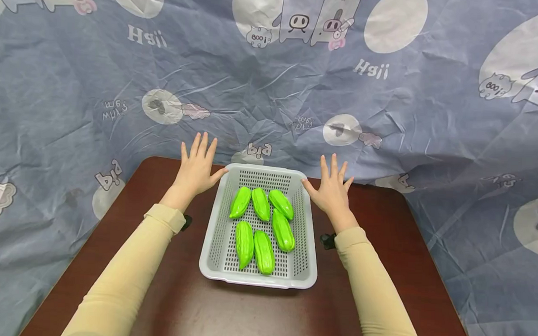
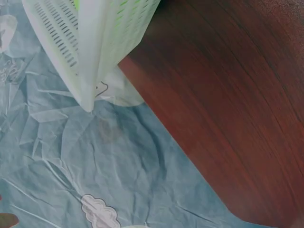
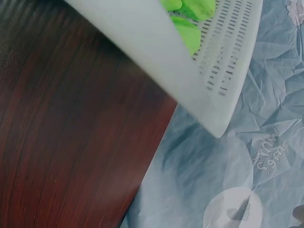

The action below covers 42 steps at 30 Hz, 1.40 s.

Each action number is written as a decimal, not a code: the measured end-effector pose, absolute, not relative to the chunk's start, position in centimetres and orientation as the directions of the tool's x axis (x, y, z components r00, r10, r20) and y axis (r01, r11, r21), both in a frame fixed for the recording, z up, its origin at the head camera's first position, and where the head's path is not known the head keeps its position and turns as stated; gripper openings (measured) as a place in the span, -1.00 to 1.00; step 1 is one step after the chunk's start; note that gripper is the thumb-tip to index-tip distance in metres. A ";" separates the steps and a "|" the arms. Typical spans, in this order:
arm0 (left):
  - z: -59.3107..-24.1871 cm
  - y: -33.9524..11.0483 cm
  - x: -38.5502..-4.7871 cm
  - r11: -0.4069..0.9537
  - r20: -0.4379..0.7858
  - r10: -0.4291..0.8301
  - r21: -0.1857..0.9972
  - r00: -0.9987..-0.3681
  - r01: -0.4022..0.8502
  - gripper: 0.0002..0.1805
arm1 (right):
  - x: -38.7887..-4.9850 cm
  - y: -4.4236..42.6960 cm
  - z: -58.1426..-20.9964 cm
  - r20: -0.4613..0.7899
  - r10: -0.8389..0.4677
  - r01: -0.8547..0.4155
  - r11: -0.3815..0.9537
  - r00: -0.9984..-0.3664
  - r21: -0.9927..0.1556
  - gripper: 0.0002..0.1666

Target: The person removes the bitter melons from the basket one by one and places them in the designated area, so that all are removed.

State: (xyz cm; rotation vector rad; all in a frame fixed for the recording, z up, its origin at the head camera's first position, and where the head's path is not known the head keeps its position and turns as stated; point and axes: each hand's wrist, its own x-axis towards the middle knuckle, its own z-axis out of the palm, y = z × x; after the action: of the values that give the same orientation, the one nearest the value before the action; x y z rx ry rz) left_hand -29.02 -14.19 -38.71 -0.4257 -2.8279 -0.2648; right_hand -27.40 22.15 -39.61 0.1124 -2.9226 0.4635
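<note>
A light grey perforated plastic basket [image 1: 258, 281] stands on the table, with several bright green ridged vegetables, like bitter melons [image 1: 283, 231], lying on its floor. Spread out by the basket's far left corner is my left hand [image 1: 195, 171], thumb close to the rim. On the other side, my right hand [image 1: 332, 191] has its fingers splayed and its thumb near the far right rim. Whether either thumb touches the rim I cannot tell. Both wrist views show the basket's side, the left [image 2: 88, 61] and the right [image 3: 156, 52], with green pieces [image 3: 190, 35] inside.
The dark reddish-brown wooden table [image 1: 192, 313] has rounded far corners. Behind and beside it hangs a wrinkled blue-grey cloth [image 1: 263, 79] printed with cartoon figures and words. Small black devices [image 1: 327, 241] sit at both wrists.
</note>
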 end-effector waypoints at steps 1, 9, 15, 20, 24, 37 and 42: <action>-38.7 -14.2 -29.0 0.940 0.288 0.261 0.143 -0.921 0.311 -0.01 | -27.4 22.0 -39.5 0.186 -0.048 -0.103 0.949 -0.981 -0.297 0.09; -38.7 -14.5 -28.4 0.937 0.296 0.249 0.169 -0.922 0.307 0.00 | -27.2 21.1 -39.6 0.188 -0.061 -0.119 0.943 -0.980 -0.310 0.09; -39.0 -14.7 -28.1 0.932 0.304 0.243 0.188 -0.921 0.309 -0.01 | -27.1 20.0 -39.8 0.171 -0.076 -0.129 0.936 -0.982 -0.327 0.10; -39.5 -15.0 -28.0 0.930 0.306 0.237 0.203 -0.922 0.307 -0.01 | -26.9 19.1 -39.9 0.169 -0.085 -0.139 0.931 -0.982 -0.336 0.09; -39.8 -15.1 -27.9 0.929 0.317 0.234 0.205 -0.919 0.307 -0.02 | -26.8 18.5 -40.1 0.176 -0.090 -0.147 0.926 -0.980 -0.348 0.08; -40.9 -15.3 -27.3 0.916 0.315 0.229 0.250 -0.921 0.313 -0.04 | -26.7 16.6 -41.1 0.199 -0.109 -0.181 0.901 -0.974 -0.393 0.04; -41.2 -15.1 -26.8 0.901 0.289 0.218 0.306 -0.932 0.306 -0.05 | -26.6 16.1 -41.5 0.200 -0.120 -0.194 0.890 -0.972 -0.412 0.03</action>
State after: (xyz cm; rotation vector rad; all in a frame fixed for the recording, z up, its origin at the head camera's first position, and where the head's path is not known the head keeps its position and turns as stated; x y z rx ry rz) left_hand -26.82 -15.13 -41.18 -0.3945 -2.8182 -0.5126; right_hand -26.63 16.07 -41.45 0.2417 -2.8882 0.6553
